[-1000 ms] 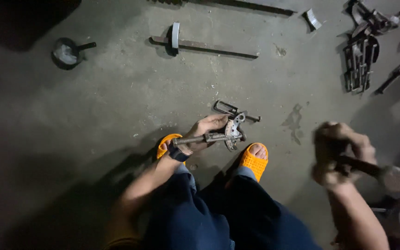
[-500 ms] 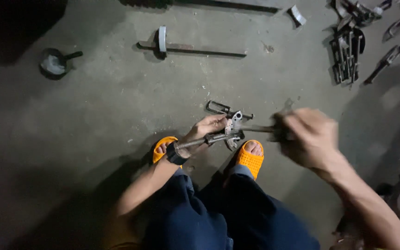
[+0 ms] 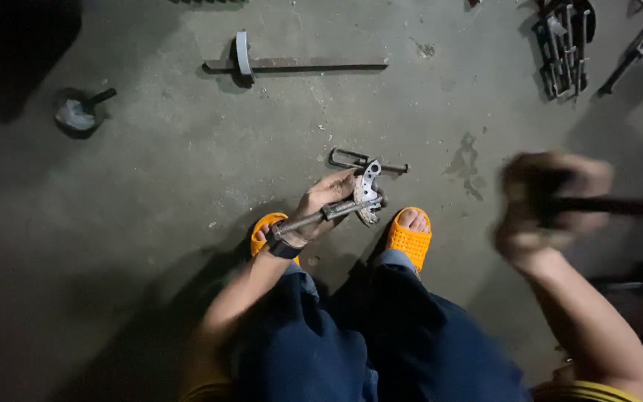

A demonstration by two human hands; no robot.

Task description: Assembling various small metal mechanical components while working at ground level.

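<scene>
grey concrete floor carries a metal clamp assembly between two orange sandals, its rod running down-left under the closed left hand. well to its right, the blurred right hand is raised, fisted round a dark-handled tool.

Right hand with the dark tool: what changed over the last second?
The right hand, gripping a dark-handled tool, swung in to the metal clamp part, then drew back out to the right. The left hand kept holding that part down between the orange sandals.
</scene>
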